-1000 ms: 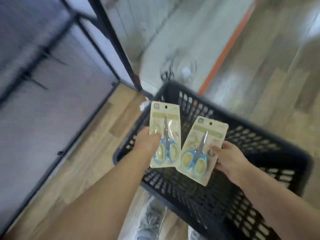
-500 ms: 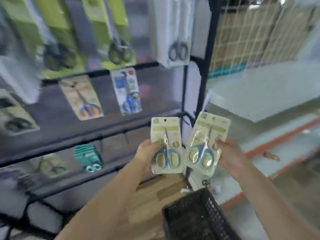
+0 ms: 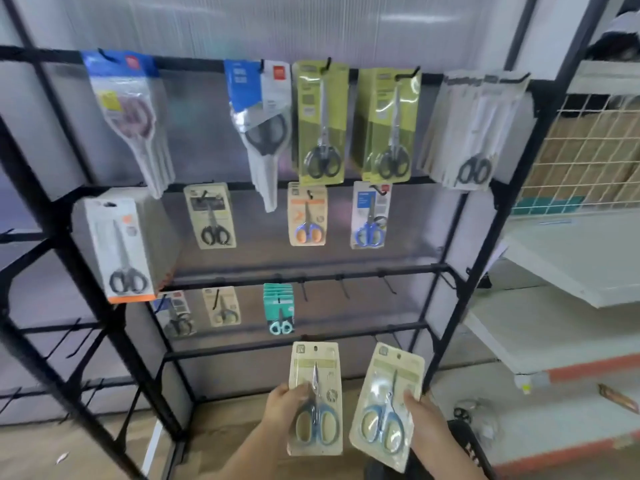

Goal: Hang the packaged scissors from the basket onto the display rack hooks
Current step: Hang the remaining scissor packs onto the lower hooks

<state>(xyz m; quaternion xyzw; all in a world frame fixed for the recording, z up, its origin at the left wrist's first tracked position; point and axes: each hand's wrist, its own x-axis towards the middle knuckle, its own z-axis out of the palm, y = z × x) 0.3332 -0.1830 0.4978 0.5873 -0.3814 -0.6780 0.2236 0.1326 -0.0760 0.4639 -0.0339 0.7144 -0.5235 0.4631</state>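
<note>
Facing the display rack (image 3: 450,268) now, hands (image 3: 282,407) holding 2 scissor packs (image 3: 315,403).

Straight above my left hand (image 3: 282,408) and right hand (image 3: 424,415), each gripping its pack, three bare hooks (image 3: 343,289) stick out from the third rail of the black rack (image 3: 481,237) with open room around them, and the rail just above my knuckles is bare along its right stretch. Up and to the left of my left hand, a teal stack (image 3: 278,306) and two beige packs (image 3: 221,306) fill their hooks, and every hook on the two rows higher up carries hanging packs. The rack's black upright stands just beyond my right hand, with a white shelf (image 3: 554,265) past it.
</note>
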